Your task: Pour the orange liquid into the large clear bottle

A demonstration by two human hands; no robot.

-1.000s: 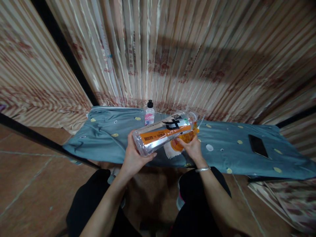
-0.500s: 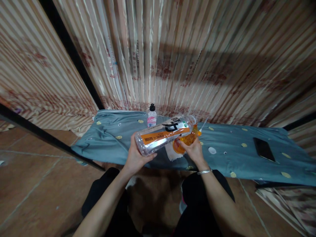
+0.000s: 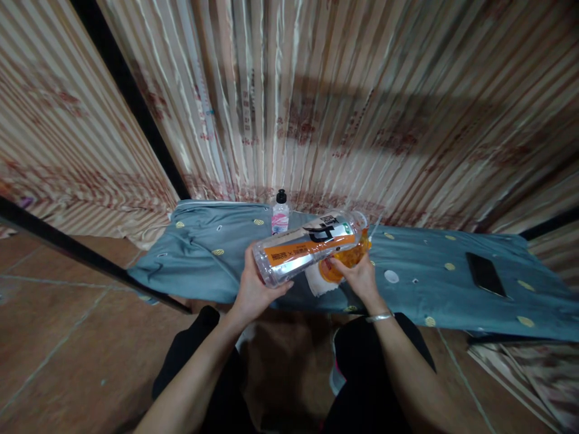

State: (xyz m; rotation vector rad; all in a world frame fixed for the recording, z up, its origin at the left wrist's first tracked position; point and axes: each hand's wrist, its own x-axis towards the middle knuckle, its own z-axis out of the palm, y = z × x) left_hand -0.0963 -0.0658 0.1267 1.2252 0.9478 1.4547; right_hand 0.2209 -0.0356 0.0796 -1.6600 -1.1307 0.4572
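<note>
My left hand (image 3: 260, 286) is closed around the base of a large clear plastic bottle (image 3: 312, 246), which has an orange and silver label. The bottle leans over, its mouth end up and to the right. Below that mouth, my right hand (image 3: 360, 278) grips a smaller bottle (image 3: 350, 256) of amber colour, also tilted; the big bottle partly covers it. A thin whitish stick or tube (image 3: 375, 226) juts up near its far end. Under the two bottles lies a white tissue or cloth (image 3: 319, 283). Whether liquid is flowing between them I cannot tell.
A small clear bottle (image 3: 280, 218) with black cap and pink label stands behind. On the blue-green cloth (image 3: 203, 271) lie a white round disc (image 3: 391, 276) and a black phone (image 3: 485, 274). A striped curtain (image 3: 316, 120) and black posts (image 3: 140, 114) border the surface.
Both hands and their bottles appear slightly farther right in the picture. The large bottle's mouth remains by the amber bottle, and both grips are kept.
</note>
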